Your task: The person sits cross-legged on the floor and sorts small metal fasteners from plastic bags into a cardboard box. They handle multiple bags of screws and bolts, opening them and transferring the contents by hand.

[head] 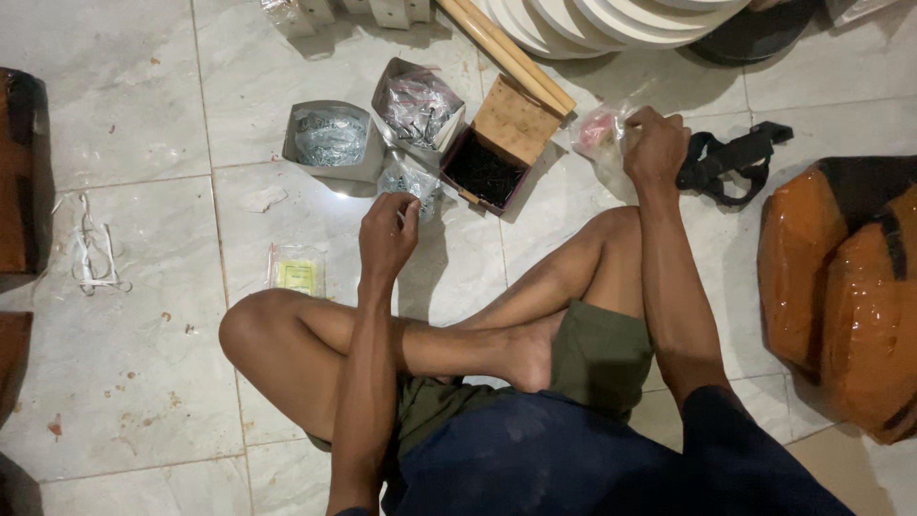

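Small clear plastic bag of metal fasteners (409,182) lies on the pale tiled floor (143,134) at twelve o'clock from the left hand (387,237) — fingers pinched narrow above it. Right hand (655,145) grips a crinkled clear bag with pink contents (600,134) at one o'clock — it could tear, spilling pieces.

Box (497,153) right of bags (330,139), prob. touching.

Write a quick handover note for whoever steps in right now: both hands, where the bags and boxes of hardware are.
Left hand: closed on the edge of a small clear bag of hardware on the floor tiles.
Right hand: gripping a clear bag with pink contents.
Ahead: an open cardboard box of dark screws, two open boxes holding bagged silver hardware, wooden sticks.
Done and left: cannot tell from this view.
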